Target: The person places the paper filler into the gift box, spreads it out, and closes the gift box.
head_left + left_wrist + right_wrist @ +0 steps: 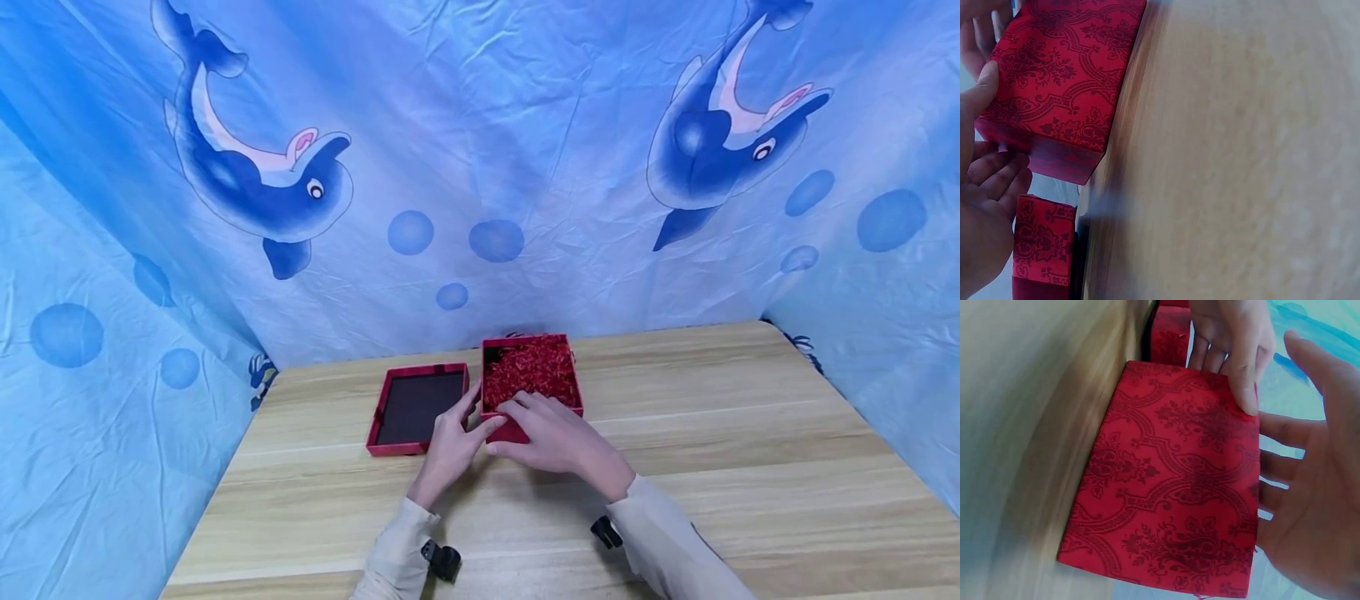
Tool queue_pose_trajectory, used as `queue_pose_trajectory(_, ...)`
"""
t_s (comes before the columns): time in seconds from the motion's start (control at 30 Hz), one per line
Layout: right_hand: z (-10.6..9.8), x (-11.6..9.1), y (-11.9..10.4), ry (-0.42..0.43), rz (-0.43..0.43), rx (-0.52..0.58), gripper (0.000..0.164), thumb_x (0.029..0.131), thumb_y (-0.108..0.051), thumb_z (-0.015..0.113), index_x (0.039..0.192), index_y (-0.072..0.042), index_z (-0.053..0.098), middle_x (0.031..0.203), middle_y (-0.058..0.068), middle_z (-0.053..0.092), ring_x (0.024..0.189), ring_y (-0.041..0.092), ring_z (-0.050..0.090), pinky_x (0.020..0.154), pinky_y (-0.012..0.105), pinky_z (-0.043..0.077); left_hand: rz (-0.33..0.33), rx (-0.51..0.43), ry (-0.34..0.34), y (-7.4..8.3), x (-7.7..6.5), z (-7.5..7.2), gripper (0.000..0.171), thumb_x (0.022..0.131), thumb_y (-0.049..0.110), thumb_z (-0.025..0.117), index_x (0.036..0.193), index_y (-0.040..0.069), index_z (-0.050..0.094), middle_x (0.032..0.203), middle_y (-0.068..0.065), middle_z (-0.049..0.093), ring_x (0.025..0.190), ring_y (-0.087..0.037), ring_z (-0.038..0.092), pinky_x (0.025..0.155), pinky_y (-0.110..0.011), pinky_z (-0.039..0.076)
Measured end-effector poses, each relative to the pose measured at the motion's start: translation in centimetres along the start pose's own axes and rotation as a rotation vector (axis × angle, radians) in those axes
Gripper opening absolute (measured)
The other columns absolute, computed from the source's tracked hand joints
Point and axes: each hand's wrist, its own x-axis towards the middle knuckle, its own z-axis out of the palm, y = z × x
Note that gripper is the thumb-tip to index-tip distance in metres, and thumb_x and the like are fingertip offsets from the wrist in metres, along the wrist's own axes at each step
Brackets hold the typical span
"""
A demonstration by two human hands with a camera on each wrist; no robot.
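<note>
1. Left hand (pixel 450 442) is gripping the near-left corner of a red box (pixel 513 430) sitting on a table (pixel 697 417).
2. Right hand (pixel 551 437), fingers extended, is reaching over its near rim.
3. Upturned lid (pixel 420 408) is lying left of it.

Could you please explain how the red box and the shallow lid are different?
The red box has tall walls, whereas the shallow lid has low ones. The red box is filled with red shreds, while the shallow lid shows a bare black inside. Both stand open side up and have red outsides with a darker pattern.
</note>
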Motion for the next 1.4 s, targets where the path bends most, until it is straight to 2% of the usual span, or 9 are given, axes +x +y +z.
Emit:
queue_pose_trajectory(0.13,-0.1,0.4,0.1,-0.016,0.031,0.02,0.062,0.098,-0.061,0.061,0.131,-0.009,0.067,0.129,0.014,0.067,0.112,0.034,0.066,0.094,0.052,0.054,0.008,-0.011,0.005,-0.2,0.1,0.0,0.075,0.095,0.034,0.078,0.158,0.01,0.045,0.158,-0.013,0.045,0.132,-0.04,0.054,0.105,-0.052,0.048)
queue_pose_trajectory(0.23,-0.5,0.4,0.3,0.025,0.04,0.066,0.063,0.099,-0.06,0.061,0.133,-0.008,0.067,0.131,0.014,0.066,0.116,0.035,0.065,0.097,0.053,0.053,0.006,-0.02,-0.001,-0.3,0.1,0.0,0.075,0.095,0.033,0.078,0.158,0.011,0.045,0.156,-0.014,0.047,0.133,-0.038,0.054,0.105,-0.052,0.047)
queue_pose_trajectory(0.43,-1.5,0.9,1.3,0.339,0.06,0.048,0.054,0.099,-0.042,0.07,0.133,-0.001,0.065,0.128,0.016,0.064,0.118,0.035,0.06,0.1,0.054,0.051,-0.008,-0.02,0.001,-0.3,0.1,0.0,0.074,0.095,0.033,0.078,0.158,0.014,0.045,0.153,-0.014,0.051,0.132,-0.036,0.056,0.105,-0.054,0.047)
queue_pose_trajectory(0.53,-1.6,1.5,1.7,0.394,0.13,0.025,0.057,0.099,-0.034,0.072,0.138,0.005,0.057,0.134,0.023,0.057,0.123,0.04,0.055,0.1,0.056,0.051,0.0,-0.023,0.008,-0.2,0.1,0.0,0.073,0.095,0.032,0.078,0.157,0.013,0.046,0.154,-0.014,0.05,0.132,-0.039,0.055,0.105,-0.055,0.047)
queue_pose_trajectory(0.6,-1.6,2.0,1.9,0.35,0.191,0.021,0.064,0.099,-0.032,0.072,0.144,0.009,0.05,0.142,0.029,0.05,0.131,0.045,0.049,0.104,0.059,0.047,0.002,-0.029,0.01,-0.2,0.0,0.0,0.073,0.095,0.031,0.079,0.157,0.012,0.046,0.154,-0.013,0.049,0.132,-0.04,0.055,0.105,-0.056,0.046)
queue_pose_trajectory(0.73,-1.2,3.0,1.9,0.173,0.32,0.041,0.078,0.102,-0.036,0.068,0.153,0.013,0.036,0.155,0.037,0.034,0.146,0.051,0.031,0.113,0.062,0.035,-0.005,-0.029,0.011,-0.3,-0.1,0.0,0.072,0.095,0.03,0.079,0.157,0.013,0.047,0.154,-0.012,0.05,0.132,-0.039,0.055,0.105,-0.056,0.047)
queue_pose_trajectory(0.9,-0.6,3.7,1.4,0.022,0.445,0.079,0.084,0.103,-0.04,0.065,0.157,0.012,0.027,0.16,0.04,0.018,0.148,0.057,0.018,0.114,0.066,0.03,-0.006,-0.037,0.003,-0.3,-0.3,0.1,0.072,0.095,0.028,0.078,0.158,0.014,0.046,0.155,-0.011,0.049,0.133,-0.038,0.054,0.106,-0.055,0.046)
queue_pose_trajectory(1.1,-0.5,4.3,1.5,-0.04,0.502,0.155,0.082,0.103,-0.04,0.064,0.16,0.007,0.027,0.162,0.037,0.019,0.146,0.06,0.019,0.112,0.07,0.029,-0.016,-0.063,0.011,0.1,-0.4,0.2,0.071,0.095,0.023,0.079,0.157,0.011,0.046,0.156,-0.014,0.047,0.134,-0.04,0.053,0.107,-0.057,0.044)
queue_pose_trajectory(1.4,-0.5,5.0,2.6,-0.186,0.541,0.186,0.079,0.104,-0.041,0.06,0.159,0.007,0.028,0.159,0.032,0.033,0.147,0.047,0.033,0.114,0.063,0.034,0.013,-0.033,0.009,-0.3,-0.4,0.4,0.073,0.095,0.031,0.079,0.157,0.012,0.046,0.155,-0.012,0.048,0.133,-0.039,0.054,0.106,-0.056,0.045)
